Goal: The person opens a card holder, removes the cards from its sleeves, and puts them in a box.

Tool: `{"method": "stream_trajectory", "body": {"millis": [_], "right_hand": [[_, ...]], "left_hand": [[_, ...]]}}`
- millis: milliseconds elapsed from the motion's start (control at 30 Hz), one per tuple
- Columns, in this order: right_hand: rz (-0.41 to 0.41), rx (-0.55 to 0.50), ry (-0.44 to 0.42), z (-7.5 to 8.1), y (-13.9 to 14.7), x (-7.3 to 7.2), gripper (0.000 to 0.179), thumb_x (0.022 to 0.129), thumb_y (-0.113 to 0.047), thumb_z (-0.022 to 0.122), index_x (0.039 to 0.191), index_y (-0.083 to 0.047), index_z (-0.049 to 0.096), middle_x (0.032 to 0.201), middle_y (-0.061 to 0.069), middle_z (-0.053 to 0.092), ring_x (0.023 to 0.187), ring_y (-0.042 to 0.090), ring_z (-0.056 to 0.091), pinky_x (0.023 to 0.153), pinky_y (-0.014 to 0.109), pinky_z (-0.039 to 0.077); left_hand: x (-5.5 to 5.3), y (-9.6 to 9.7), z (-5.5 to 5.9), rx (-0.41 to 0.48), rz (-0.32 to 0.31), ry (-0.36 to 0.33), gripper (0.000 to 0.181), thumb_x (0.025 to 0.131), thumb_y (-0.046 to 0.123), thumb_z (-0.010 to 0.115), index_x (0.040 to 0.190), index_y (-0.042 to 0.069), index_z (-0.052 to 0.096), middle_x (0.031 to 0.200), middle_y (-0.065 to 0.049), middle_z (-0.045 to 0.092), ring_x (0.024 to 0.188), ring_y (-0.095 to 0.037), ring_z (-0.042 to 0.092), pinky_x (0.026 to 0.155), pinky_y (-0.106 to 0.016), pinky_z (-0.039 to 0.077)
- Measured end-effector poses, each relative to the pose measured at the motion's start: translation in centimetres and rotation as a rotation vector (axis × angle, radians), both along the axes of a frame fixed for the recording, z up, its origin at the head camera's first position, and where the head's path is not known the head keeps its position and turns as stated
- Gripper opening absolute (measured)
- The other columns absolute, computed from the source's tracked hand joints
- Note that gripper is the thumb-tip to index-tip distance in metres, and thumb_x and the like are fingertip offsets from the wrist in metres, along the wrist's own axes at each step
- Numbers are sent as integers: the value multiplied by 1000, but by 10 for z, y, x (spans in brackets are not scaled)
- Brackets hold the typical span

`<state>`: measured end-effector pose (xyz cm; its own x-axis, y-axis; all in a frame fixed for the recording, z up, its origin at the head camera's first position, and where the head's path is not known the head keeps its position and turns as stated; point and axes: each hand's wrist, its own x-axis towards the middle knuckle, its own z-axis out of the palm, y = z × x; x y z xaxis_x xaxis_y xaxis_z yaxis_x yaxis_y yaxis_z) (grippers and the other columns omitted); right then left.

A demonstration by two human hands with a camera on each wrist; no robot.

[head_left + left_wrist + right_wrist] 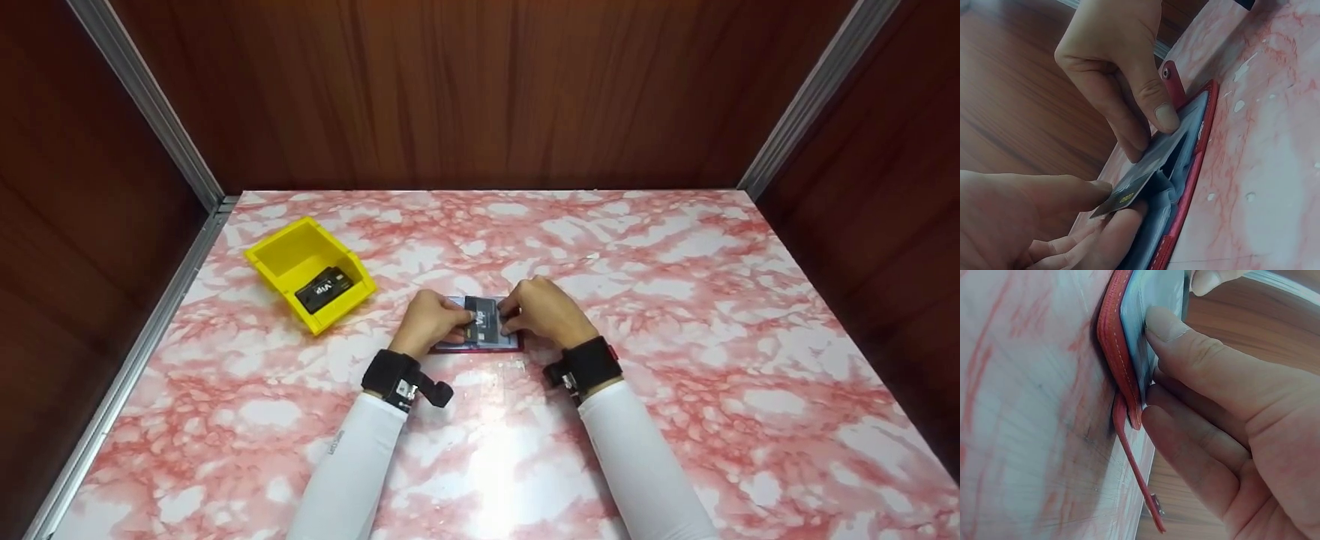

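Note:
A red card holder (480, 349) with clear plastic sleeves (1188, 126) lies open on the table. My left hand (431, 321) pinches a black "Vip" card (481, 321) at its left end, thumb on top and a finger beneath. The far end of the card is partly in a sleeve, as seen in the left wrist view. On the other side, my right hand (551, 311) pinches the sleeve's edge between thumb (1171, 326) and fingers. A snap strap (1137, 467) sticks out from the holder beside the right fingers.
To the left and farther back stands a yellow bin (281, 251) with more black cards (324, 289) inside. Wood-look panels (480, 97) and metal posts (150, 97) enclose the red-and-white marbled table (675, 450) at the back and both sides.

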<state>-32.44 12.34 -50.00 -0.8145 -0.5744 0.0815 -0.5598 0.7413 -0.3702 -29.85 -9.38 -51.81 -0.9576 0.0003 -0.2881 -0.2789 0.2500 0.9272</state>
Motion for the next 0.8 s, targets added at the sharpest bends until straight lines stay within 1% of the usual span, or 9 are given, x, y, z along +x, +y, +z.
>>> {"method": "stream_trajectory", "body": {"millis": [100,333,500,667,800], "right_hand": [[5,2,2,0,0,1,23,82,-19,95,103,-13,89,104,4,86,94,22,77,90,42,62],[-4,2,-9,0,-1,1,25,82,-18,94,105,-12,88,106,5,86,97,22,78,92,43,62],[-12,-3,-25,0,0,2,27,83,-18,94,108,-12,88,108,6,86,99,22,79,93,42,63],[-12,-11,-29,1,0,1,25,82,-17,95,106,-13,88,106,6,86,96,21,78,91,43,63],[-6,-12,-28,1,0,0,23,82,-17,95,104,-13,89,105,5,86,94,22,77,90,42,62]], "left_hand": [[0,0,-2,4,-9,-3,19,94,5,81,106,-8,76,88,-7,71,61,-9,70,58,-21,62],[-2,1,-4,11,-19,0,17,94,0,78,106,-10,73,84,-6,66,58,-9,67,55,-20,60],[-2,1,-5,-3,-20,7,18,94,1,79,107,-11,73,88,-8,68,57,-9,66,55,-20,60],[-1,2,-3,-7,-22,12,16,94,1,79,105,-10,72,89,-8,67,57,-9,66,55,-21,60],[-1,1,-1,3,-22,1,17,95,0,78,106,-10,72,94,-11,68,58,-10,67,57,-21,61]]}}
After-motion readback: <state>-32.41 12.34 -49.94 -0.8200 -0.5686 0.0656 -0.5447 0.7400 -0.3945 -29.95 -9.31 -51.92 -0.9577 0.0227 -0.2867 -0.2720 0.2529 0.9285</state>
